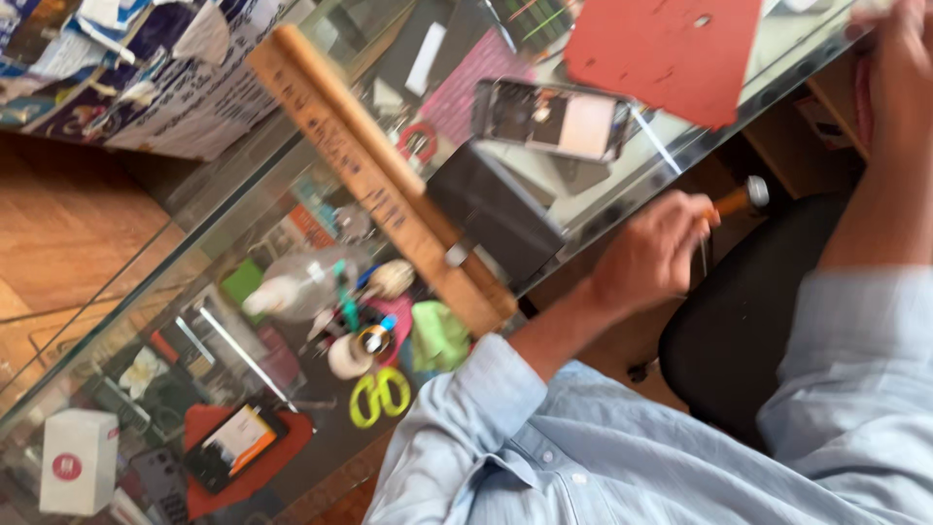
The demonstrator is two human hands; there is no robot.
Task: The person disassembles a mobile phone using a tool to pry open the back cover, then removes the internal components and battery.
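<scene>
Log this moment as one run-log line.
left hand: grips orange-handled tool | right hand: raised at frame edge, grip unclear | opened phone: lies on glass counter | red mat: beside phone

One head-worn view looks steeply down, tilted, close over the glass counter (622, 209).

Two hands show: the left hand (649, 255) at centre right, closed around one orange-handled tool (736, 200), and the right hand (899, 58) in the upper right corner. One opened phone (551, 120) lies at upper centre, beside one red mat (666, 51). One wooden strip (374, 175) crosses the middle. Lower left hold one pair of yellow scissors (379, 395), one white box (79, 460) and one clear bottle (296, 285).
</scene>
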